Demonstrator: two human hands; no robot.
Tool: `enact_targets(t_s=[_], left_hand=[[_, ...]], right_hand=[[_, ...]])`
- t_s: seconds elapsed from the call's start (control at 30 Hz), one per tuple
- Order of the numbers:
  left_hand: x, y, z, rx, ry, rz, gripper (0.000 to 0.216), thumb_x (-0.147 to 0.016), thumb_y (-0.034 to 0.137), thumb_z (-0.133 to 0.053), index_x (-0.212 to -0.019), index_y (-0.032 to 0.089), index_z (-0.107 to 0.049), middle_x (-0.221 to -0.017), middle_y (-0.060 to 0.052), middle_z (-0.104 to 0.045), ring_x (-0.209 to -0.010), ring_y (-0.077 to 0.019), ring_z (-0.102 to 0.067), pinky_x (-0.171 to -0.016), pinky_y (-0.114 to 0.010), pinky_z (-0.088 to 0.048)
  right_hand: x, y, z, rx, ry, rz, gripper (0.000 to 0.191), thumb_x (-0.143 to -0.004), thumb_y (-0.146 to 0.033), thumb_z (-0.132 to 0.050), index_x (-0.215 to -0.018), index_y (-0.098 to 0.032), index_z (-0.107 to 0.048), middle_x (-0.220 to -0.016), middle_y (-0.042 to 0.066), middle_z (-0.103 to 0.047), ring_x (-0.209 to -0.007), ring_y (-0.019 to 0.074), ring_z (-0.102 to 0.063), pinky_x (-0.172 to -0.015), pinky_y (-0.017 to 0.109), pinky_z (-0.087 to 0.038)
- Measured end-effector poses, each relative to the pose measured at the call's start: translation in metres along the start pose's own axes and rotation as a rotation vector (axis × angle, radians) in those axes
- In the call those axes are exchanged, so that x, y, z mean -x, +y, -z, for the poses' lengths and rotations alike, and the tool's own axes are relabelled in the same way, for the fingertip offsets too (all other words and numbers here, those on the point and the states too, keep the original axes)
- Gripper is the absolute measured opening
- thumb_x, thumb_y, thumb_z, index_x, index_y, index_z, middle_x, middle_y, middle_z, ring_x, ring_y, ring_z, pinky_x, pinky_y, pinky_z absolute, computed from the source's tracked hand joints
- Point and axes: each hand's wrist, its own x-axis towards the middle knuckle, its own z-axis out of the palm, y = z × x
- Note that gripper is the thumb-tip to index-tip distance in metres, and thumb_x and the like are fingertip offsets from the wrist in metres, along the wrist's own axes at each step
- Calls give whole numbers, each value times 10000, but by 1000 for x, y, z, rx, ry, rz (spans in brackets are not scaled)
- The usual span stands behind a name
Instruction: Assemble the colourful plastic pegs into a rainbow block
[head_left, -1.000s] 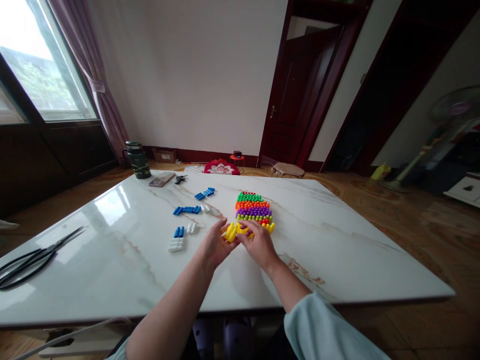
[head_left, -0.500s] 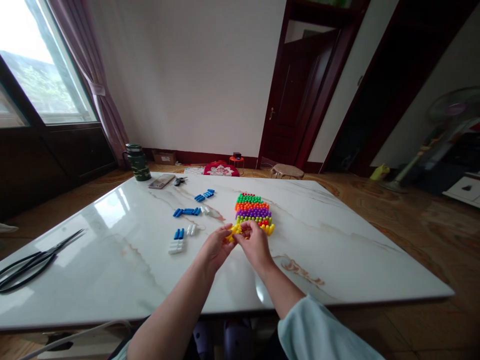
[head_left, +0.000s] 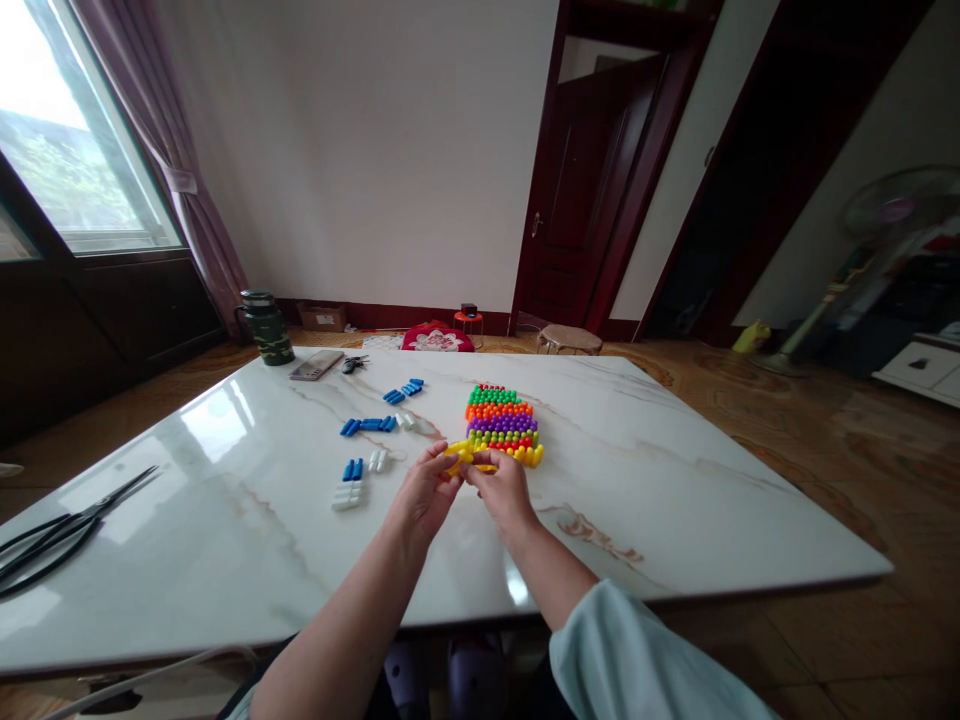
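Fingers of my left hand [head_left: 429, 488] pinch a small cluster of yellow beads [head_left: 463, 455] over the marble table. From the other side my right hand [head_left: 504, 490] is closed on the same cluster, the fingertips of both hands nearly meeting. Just beyond lies a panel of beads [head_left: 502, 425] in coloured rows: red, green, orange, purple, olive and yellow. Its near edge is partly behind my fingers, and I cannot tell whether the yellow cluster is joined to it. Blue tube beads [head_left: 370, 425] and white tube beads [head_left: 348, 495] sit in small groups on the left.
Black-handled scissors [head_left: 71, 530] lie at the left of the marble table [head_left: 705, 500]. A camouflage flask [head_left: 266, 330], a phone [head_left: 317, 365] and keys [head_left: 354, 364] are at the far left corner. A round stool [head_left: 568, 338] stands beyond the table.
The yellow beads have turned in my fingers and more of them show, spread to the left and right. Both hands stay closed on them. The view has shifted slightly.
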Motion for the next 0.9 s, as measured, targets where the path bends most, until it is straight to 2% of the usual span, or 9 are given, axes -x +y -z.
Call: enact_targets(t_s=[0.17,0.3,0.4,0.47,0.57,0.67,0.8,0.9], left_hand=[[-2,1,1,16,25,-17,213,-812,-53,-455,-840,153,-501,-792,-58,-634,-655,-134,-666,-581,-194,-557],[-6,5,6,47,87,-54,200,-838,-17,-466,-893,171,-506,-838,-57,-645,-688,-130,-676,-618,-210,-573],[-8,12,8,100,168,-55,224,-830,-11,-482,-938,181,-524,-849,-57,-642,-714,-134,-684,-662,-243,-593],[-8,16,7,123,189,-50,232,-827,-11,-491,-953,177,-537,-854,-61,-638,-708,-133,-683,-658,-241,-595],[-7,16,5,108,163,-42,208,-834,-8,-491,-936,165,-544,-868,-74,-642,-697,-133,-680,-638,-232,-594],[-6,13,3,75,130,-34,194,-836,-3,-497,-921,165,-546,-872,-77,-647,-708,-140,-682,-631,-232,-594],[-6,11,3,48,111,-26,183,-836,1,-499,-904,164,-544,-877,-82,-651,-726,-145,-683,-640,-236,-594],[-6,12,4,43,115,-31,179,-841,3,-491,-897,165,-541,-867,-74,-651,-715,-140,-681,-642,-235,-592]], right_hand=[[6,-4,-5,31,10,83,187,-609,-299,-657,-738,-165,-643,-624,2,-648,-621,165,-618,-532,237,-460],[1,-3,1,-38,33,131,217,-640,-302,-632,-813,-172,-621,-648,-2,-653,-571,154,-608,-498,235,-459],[-17,6,30,30,142,198,207,-657,-308,-607,-816,-176,-609,-745,25,-679,-610,164,-633,-534,252,-483],[-32,20,61,245,243,251,155,-646,-280,-601,-771,-189,-612,-727,22,-676,-638,172,-631,-582,265,-486],[-50,46,104,595,322,181,43,-620,-211,-584,-661,-206,-592,-638,6,-650,-618,173,-604,-614,275,-465],[-57,67,125,716,305,108,29,-614,-193,-586,-637,-210,-591,-613,0,-647,-594,164,-596,-589,258,-447],[-60,77,120,712,281,146,54,-650,-182,-582,-692,-206,-606,-675,3,-678,-644,163,-627,-637,257,-470],[-63,77,108,709,266,165,160,-651,-155,-601,-804,-194,-624,-769,20,-705,-694,165,-651,-689,264,-491]])
